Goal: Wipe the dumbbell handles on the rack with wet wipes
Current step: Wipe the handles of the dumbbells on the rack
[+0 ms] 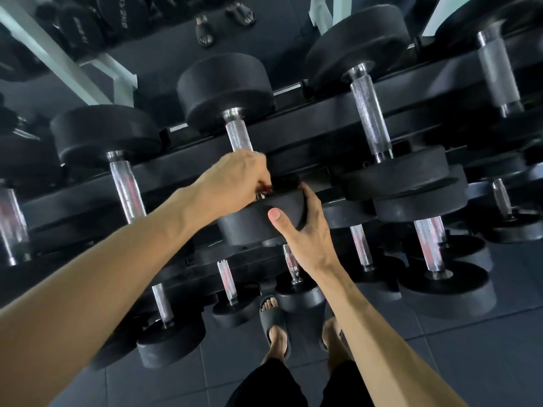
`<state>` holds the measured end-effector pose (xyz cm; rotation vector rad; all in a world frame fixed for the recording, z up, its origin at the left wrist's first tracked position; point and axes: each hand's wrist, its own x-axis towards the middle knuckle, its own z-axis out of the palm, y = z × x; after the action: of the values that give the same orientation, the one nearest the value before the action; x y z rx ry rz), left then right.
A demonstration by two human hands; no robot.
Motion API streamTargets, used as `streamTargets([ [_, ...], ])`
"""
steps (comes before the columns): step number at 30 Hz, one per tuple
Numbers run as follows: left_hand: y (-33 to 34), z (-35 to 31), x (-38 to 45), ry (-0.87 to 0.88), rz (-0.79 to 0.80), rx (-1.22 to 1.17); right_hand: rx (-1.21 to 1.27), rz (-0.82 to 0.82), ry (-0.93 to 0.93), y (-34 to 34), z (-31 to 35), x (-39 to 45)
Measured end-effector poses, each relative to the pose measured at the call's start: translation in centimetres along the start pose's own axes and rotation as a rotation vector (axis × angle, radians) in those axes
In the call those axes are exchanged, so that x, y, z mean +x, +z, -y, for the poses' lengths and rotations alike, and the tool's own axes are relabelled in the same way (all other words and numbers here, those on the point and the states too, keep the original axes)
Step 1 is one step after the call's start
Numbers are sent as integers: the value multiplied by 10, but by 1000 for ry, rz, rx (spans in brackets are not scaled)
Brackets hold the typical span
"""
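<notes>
Now the left hand clamps the dumbbell handle, right hand gripping its near head.

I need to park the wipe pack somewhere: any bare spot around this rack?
Bare floor tiles lie right of the feet, beyond the lowest dumbbells. The rack is crowded; only narrow gaps separate heads. Left hand and right hand occupy the middle dumbbell.

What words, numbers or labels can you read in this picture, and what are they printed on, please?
Pale lettering on the black weight plates at top left, which appears mirrored: too blurred to read for certain.
Dumbbell heads on the rack: no markings visible.
Knurled handles: no text; the red streaks on the lower ones look like reflections, not print.
Nothing else carries text.
</notes>
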<state>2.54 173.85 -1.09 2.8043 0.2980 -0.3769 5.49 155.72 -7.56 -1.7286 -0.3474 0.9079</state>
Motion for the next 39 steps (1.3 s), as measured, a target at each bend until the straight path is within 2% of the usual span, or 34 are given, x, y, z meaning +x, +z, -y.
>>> streamTargets([
  [3, -14, 5, 4, 54, 123, -27, -8, -3, -4, -1, 0, 1],
  [7, -23, 16, 21, 26, -42, -9, -2, -34, -6, 2, -1, 0],
  [10, -11, 8, 3, 128, 101, -24, -8, -37, -6, 3, -1, 0],
  [12, -12, 9, -4, 127, 149, -49, -13, -39, -12, 3, 1, -1],
  [13, -15, 13, 0, 99, 131, -55, -18, -45, -12, 3, 1, -1],
  [17, -23, 23, 18, 19, -108, -76, -14, -70, 14, 6, 3, -3],
  [22, -14, 23, -8, 133, 159, -71, 1, -68, 38, 6, 8, -6],
  [24, -14, 28, -11, 115, 109, -122, -8, -82, 43, 7, 9, -7],
  [28, -4, 31, -1, -2, -223, -216, -25, -104, 86, 10, 11, -10],
  [29, -2, 30, -1, 1, -221, -233, -42, -116, 99, 11, 12, -11],
  [33, -2, 30, -19, 43, 18, -199, -149, -153, 127, 11, 24, -15],
  [36, -11, 42, -46, -65, -49, -365, -283, -246, 141, 17, 42, -20],
  [37, -15, 45, -56, -102, -102, -461, -332, -302, 92, 23, 48, -22],
  [39, -25, 48, -75, -153, -175, -640, -440, -406, -154, 38, 63, -24],
])
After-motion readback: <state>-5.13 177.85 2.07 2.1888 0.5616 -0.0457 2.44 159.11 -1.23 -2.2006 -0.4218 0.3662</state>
